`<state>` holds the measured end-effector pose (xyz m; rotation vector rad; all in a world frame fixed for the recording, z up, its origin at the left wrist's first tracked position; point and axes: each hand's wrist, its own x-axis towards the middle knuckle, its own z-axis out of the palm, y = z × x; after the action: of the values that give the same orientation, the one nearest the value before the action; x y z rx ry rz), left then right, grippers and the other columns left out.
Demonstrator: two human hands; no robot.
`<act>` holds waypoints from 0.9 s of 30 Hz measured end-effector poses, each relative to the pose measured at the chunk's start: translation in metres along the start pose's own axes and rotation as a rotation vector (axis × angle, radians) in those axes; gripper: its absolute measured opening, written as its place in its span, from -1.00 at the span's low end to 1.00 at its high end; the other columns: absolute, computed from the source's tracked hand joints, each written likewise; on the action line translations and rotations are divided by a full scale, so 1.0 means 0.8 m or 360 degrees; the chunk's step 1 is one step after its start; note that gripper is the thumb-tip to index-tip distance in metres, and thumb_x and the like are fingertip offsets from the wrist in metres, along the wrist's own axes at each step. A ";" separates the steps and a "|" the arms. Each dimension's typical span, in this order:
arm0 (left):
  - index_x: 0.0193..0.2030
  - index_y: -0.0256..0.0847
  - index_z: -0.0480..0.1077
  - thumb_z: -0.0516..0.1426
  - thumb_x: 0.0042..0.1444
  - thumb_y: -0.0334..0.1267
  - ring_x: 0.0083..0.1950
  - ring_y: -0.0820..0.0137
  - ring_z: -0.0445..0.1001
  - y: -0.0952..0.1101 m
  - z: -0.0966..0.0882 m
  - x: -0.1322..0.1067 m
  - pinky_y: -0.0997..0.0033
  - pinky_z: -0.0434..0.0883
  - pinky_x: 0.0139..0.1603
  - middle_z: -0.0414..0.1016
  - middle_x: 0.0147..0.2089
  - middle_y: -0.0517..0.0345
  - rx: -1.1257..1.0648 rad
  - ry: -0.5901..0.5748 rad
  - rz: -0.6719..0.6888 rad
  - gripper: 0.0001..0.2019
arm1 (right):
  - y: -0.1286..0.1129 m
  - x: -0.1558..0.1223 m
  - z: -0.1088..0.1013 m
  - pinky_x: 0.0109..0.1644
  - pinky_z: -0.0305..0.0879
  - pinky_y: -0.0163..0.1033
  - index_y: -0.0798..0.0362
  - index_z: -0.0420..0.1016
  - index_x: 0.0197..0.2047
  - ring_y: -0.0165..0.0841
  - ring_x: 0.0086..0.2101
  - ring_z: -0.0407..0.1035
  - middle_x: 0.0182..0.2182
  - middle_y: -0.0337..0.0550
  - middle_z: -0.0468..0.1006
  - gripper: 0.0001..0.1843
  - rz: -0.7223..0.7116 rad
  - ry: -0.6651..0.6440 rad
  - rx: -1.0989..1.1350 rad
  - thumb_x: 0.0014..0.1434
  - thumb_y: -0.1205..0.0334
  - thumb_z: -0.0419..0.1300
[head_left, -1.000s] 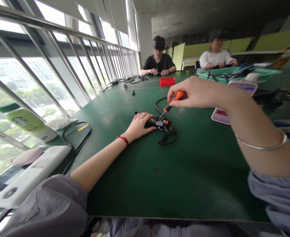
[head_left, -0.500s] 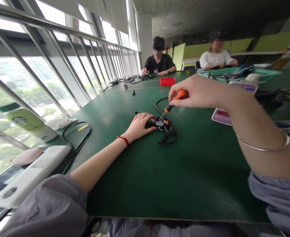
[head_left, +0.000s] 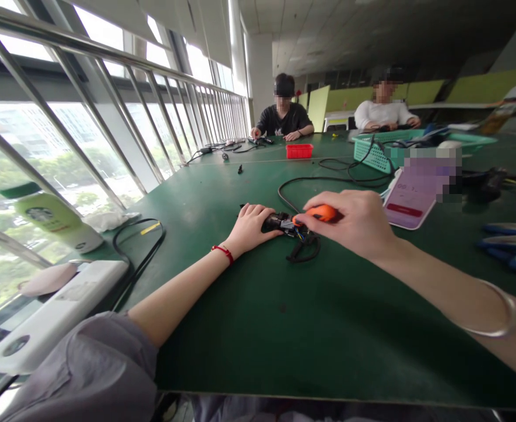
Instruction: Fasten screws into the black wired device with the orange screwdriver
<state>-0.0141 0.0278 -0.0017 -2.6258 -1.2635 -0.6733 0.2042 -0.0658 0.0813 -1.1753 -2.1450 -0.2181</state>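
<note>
My left hand lies on the green table, its fingers pressed on the left end of a small black electronic part with coloured wires. A black cable runs from that part and loops away across the table. My right hand is low, just right of the part, closed around an orange-handled screwdriver that lies nearly level. The screwdriver's tip is hidden among the wires.
A phone lies right of my hands, a teal basket and a red tray farther back. A white device, a black cord and a green-labelled bottle sit left by the railing. Two people sit at the far end.
My right hand has dropped from above the part down to table level beside it, and the screwdriver has tipped from steep to nearly flat. The left hand has stayed on the part.
</note>
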 end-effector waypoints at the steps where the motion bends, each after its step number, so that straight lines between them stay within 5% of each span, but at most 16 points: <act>1: -0.01 -0.16 0.35 0.11 0.04 0.15 0.02 0.15 0.30 0.000 -0.001 0.000 0.06 0.17 0.17 0.39 -0.04 0.02 0.0013 0.0006 -0.0007 -0.50 | 0.005 -0.014 0.001 -0.39 0.18 -0.23 0.03 0.50 -0.30 -0.30 -0.45 0.40 -0.45 -0.11 0.57 -0.65 0.0045 0.0065 0.0030 0.16 -0.04 0.05; 4: -0.02 -0.15 0.35 0.09 0.03 0.19 -0.02 0.16 0.29 0.000 -0.001 0.000 0.13 0.23 0.09 0.38 -0.08 0.02 0.0055 0.0010 -0.0015 -0.48 | 0.029 -0.049 0.006 -0.40 0.22 -0.22 0.01 0.44 -0.35 -0.31 -0.48 0.39 -0.47 -0.11 0.56 -0.77 0.0244 0.0529 0.0106 0.20 0.10 0.04; 7: -0.03 -0.15 0.35 0.06 0.03 0.23 -0.05 0.17 0.31 0.000 0.000 0.000 0.16 0.24 0.03 0.38 -0.10 0.03 0.0094 -0.0014 -0.0029 -0.46 | 0.047 -0.068 0.017 -0.49 0.19 -0.30 -0.02 0.44 -0.37 -0.41 -0.56 0.36 -0.53 -0.25 0.54 -0.91 0.0068 0.0839 0.0167 0.13 0.19 0.15; 13: -0.08 -0.17 0.34 0.06 0.03 0.24 -0.08 0.21 0.36 0.002 0.001 0.001 0.21 0.23 0.01 0.40 -0.12 0.06 0.0045 -0.0057 -0.0041 -0.47 | 0.046 -0.068 0.030 -0.52 0.22 -0.36 0.02 0.44 -0.34 -0.49 -0.60 0.35 -0.54 -0.28 0.55 -0.96 -0.0235 0.0779 0.0048 0.12 0.25 0.19; 27: -0.07 -0.19 0.33 0.07 0.04 0.22 -0.06 0.19 0.38 0.003 0.000 0.002 0.19 0.23 0.01 0.42 -0.10 0.04 0.0003 -0.0073 -0.0029 -0.47 | 0.049 -0.069 0.031 -0.53 0.24 -0.37 0.02 0.45 -0.33 -0.50 -0.60 0.35 -0.53 -0.28 0.55 -0.96 -0.0167 0.0705 0.0143 0.13 0.26 0.18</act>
<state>-0.0114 0.0271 -0.0008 -2.6460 -1.3012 -0.6172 0.2439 -0.0702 0.0215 -0.8680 -1.8049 -0.3858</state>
